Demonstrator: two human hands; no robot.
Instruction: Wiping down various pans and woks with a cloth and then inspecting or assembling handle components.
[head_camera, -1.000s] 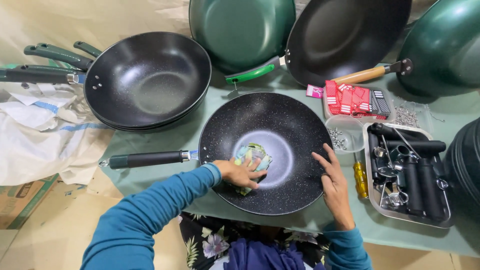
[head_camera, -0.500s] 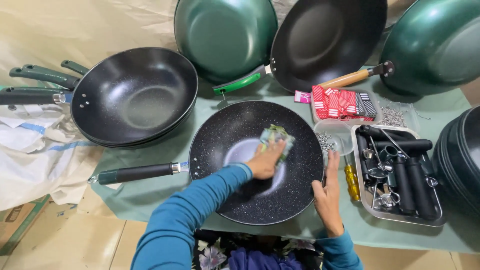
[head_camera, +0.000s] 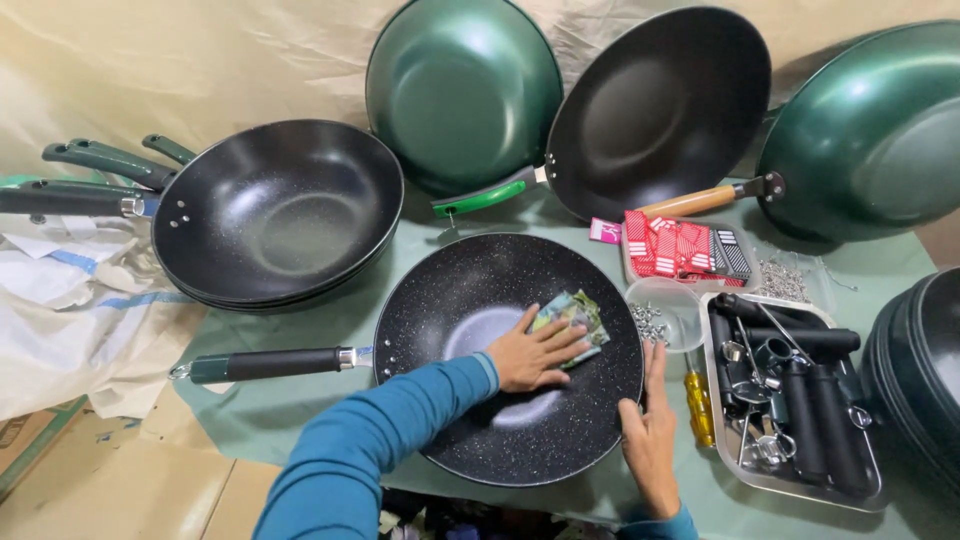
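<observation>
**Cloth pressed inside a speckled pan**

Green cloth covers the table, with tan sheeting draped behind it. Far to the left of the working hands lies crumpled white plastic wrap, and beside it a stack of black pans with dark green handles pointing left. Nearer, a black speckled pan sits in front of the person, its dark handle stretching out to the left.

The left hand, in a teal sleeve, lies flat inside the pan with its fingers spread, pressing down on a folded green and yellow cloth against the pan's inner wall; it does not close around the cloth. Just right of it, the right hand rests open on the pan's near right rim, thumb inside and fingers outside.

Beyond the hands, three more pans lean against the sheeting, two green and one black. Right of the hands stand a small clear tub of screws, a tray of red packets, a yellow screwdriver, and a metal tray of black handles and fittings.
</observation>
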